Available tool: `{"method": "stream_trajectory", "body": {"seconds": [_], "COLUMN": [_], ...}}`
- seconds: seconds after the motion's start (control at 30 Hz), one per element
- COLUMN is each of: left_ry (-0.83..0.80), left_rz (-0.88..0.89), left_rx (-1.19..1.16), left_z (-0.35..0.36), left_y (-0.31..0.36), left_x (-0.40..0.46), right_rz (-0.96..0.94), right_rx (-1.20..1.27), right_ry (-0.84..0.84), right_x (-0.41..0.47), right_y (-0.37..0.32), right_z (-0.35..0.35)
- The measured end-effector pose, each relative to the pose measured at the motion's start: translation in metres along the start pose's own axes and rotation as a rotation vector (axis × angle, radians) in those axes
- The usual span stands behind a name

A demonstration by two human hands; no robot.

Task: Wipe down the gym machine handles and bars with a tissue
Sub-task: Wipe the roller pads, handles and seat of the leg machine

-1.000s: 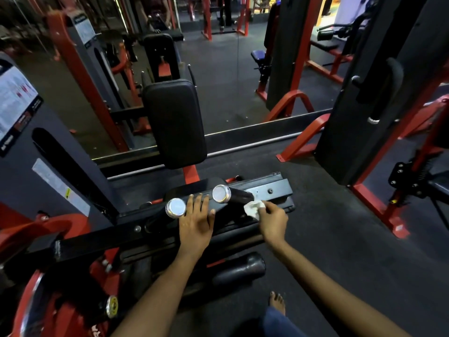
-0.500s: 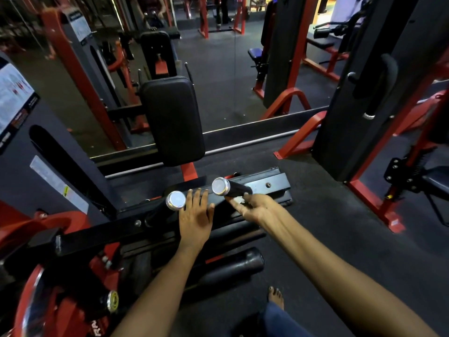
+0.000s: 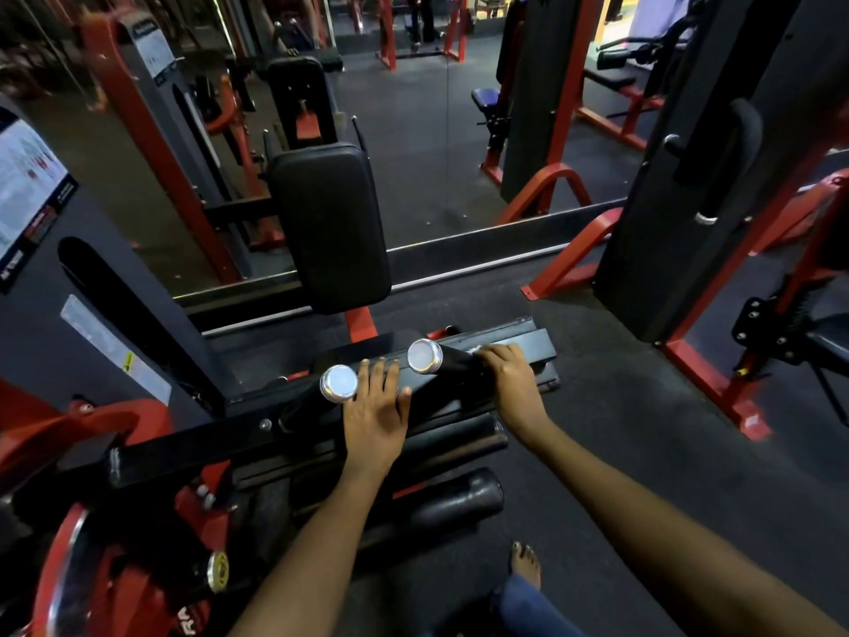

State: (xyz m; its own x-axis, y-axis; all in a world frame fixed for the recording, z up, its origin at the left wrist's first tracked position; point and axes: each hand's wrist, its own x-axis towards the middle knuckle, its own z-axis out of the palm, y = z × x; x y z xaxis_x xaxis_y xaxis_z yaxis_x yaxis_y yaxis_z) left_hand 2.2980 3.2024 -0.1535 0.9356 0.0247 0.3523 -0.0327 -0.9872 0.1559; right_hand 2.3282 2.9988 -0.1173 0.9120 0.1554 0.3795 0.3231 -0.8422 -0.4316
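Two black handles with chrome end caps stick up from the machine: the left handle (image 3: 339, 383) and the right handle (image 3: 443, 360). My left hand (image 3: 374, 418) lies flat, fingers straight, on the black frame between them. My right hand (image 3: 510, 374) curls over the right handle's shaft, pressing a white tissue (image 3: 475, 350) against it; only a sliver of tissue shows past the fingertips.
A black back pad (image 3: 328, 227) stands upright behind the handles. A foam roller (image 3: 452, 498) lies low in front. A red-framed weight stack (image 3: 689, 223) is to the right, and a mirror runs along the back. My bare foot (image 3: 526, 565) is on the rubber floor.
My right hand slid the tissue along the right handle, from beside and under it to on top of the shaft farther from the cap. The left hand stayed put.
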Motion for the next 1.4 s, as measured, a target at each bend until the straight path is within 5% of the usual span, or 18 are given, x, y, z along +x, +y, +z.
{"method": "stream_trajectory", "body": {"seconds": [0.13,0.27,0.47,0.8,0.97,1.13,1.27,1.4], "left_ry": [0.006,0.036,0.034,0.035,0.034,0.007,-0.008,-0.011], "left_rz": [0.008,0.015,0.021,0.009,0.006,0.009,-0.005,0.002], "left_rx": [0.011,0.015,0.006,-0.018,-0.032,-0.028,-0.049,-0.049], "left_z": [0.002,0.005,0.004,0.005,0.005,0.004,0.001,-0.001], "left_y": [0.0,-0.001,0.0,-0.001,-0.003,-0.002,-0.003,-0.003], "left_x": [0.001,0.001,0.002,-0.001,-0.001,-0.001,-0.004,-0.004], "right_rz": [0.048,0.645,0.987,0.251,0.349,0.413,0.15,-0.116], "right_rx": [0.154,0.538,1.02,0.809,0.653,0.463,0.12,-0.114], "right_ry": [0.011,0.133,0.226,0.357,0.261,-0.04,-0.535,-0.85], "right_x": [-0.03,-0.028,-0.006,-0.037,-0.023,0.029,0.068,0.101], "right_y": [0.005,-0.01,-0.079,-0.132,-0.084,-0.03,-0.024,-0.048], "right_z": [-0.011,-0.012,-0.022,-0.063,-0.04,-0.04,-0.037,-0.049]}}
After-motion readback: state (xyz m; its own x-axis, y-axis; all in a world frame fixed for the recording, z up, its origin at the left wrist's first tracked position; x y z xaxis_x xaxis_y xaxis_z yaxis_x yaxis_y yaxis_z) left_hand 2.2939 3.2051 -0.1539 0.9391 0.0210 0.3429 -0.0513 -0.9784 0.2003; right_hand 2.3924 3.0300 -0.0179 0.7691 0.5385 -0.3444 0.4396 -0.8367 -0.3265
